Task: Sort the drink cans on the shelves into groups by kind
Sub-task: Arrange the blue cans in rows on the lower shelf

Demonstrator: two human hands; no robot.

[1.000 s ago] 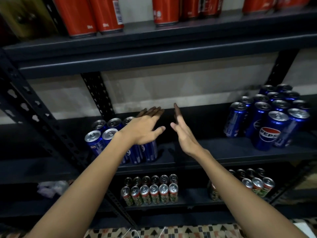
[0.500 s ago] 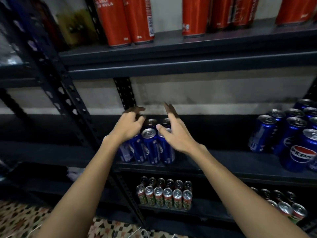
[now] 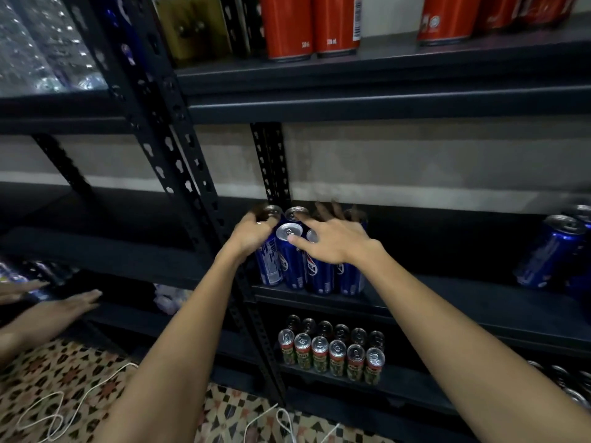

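Observation:
Several blue Pepsi cans (image 3: 289,260) stand bunched at the left end of the middle shelf (image 3: 447,302), beside a perforated post. My left hand (image 3: 252,233) is on the bunch's left side, its fingers curled over the rim of the back left can (image 3: 271,212). Over the right side of the bunch, my right hand (image 3: 332,239) lies with spread fingers on the can tops; its fingertips are blurred. A second group of blue cans (image 3: 550,251) stands at the far right of the same shelf.
Tall red cans (image 3: 287,27) line the top shelf. Small green-and-red cans (image 3: 329,354) stand in rows on the lower shelf. Another person's hands (image 3: 57,310) reach into the neighbouring rack at lower left. White cables (image 3: 48,417) lie on the patterned floor.
Both hands have moved from above the blue bunch onto it, the left curling over its left side and the right spreading over the tops. The view has swung left.

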